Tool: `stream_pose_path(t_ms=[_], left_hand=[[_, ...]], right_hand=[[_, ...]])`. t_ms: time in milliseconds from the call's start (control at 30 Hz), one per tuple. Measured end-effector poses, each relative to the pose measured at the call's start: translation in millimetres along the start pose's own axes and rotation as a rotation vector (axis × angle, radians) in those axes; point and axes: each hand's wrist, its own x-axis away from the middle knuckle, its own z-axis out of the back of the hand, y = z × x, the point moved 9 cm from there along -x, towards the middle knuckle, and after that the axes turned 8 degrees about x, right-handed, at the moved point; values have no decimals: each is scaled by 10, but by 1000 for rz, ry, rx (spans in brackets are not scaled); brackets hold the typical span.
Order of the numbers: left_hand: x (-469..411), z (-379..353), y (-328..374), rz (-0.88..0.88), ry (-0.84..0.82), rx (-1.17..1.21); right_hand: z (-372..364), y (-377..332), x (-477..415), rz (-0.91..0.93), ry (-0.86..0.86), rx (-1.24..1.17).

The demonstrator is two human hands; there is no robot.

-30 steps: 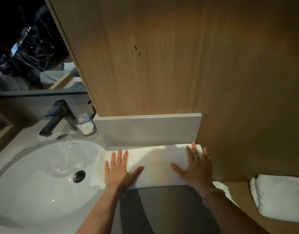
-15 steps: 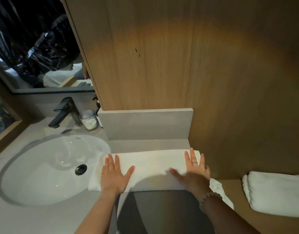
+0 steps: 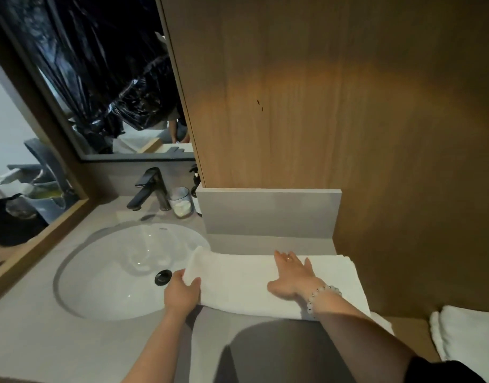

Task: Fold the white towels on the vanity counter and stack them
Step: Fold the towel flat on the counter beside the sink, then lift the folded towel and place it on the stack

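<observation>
The white towel (image 3: pixel 246 286) lies as a long folded strip on the pale bench (image 3: pixel 44 341), stretching from the sink (image 3: pixel 99 272) on the left to the wooden wall (image 3: pixel 362 120) on the right, with its left end reaching over the sink's rim. Our left hand (image 3: pixel 182 294) grips that left end, thumb on top and fingers curled round the edge. Our right hand (image 3: pixel 291 275) lies flat on the middle of the towel, its fingers (image 3: pixel 282 258) straight and close together, pressing the cloth down; a bead bracelet (image 3: pixel 322 293) sits on that wrist. Behind the towel stands a low grey ledge (image 3: pixel 268 214). Beyond the sink we see a dark tap (image 3: pixel 149 189) and a glass (image 3: pixel 181 201) just beside it, below a mirror (image 3: pixel 99 78). Far right, on a lower wooden shelf (image 3: pixel 403 330), lies a second white towel (image 3: pixel 470 338).
</observation>
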Motion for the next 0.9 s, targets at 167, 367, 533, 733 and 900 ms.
stream_pose_path(t_ms=[167, 367, 533, 733, 900], left_hand=[[213, 121, 829, -339, -59, 253], [608, 342, 2171, -776, -201, 199], [831, 542, 2942, -996, -214, 138], [995, 780, 3629, -1027, -207, 420], [1254, 812, 4124, -1105, -279, 680]], right_hand=[[203, -277, -102, 21, 44, -310], [1324, -440, 43, 109, 169, -802], [1998, -290, 330, 243, 228, -976], [2448, -65, 724, 345, 400, -1198], [2972, 42, 1230, 396, 620, -1498]])
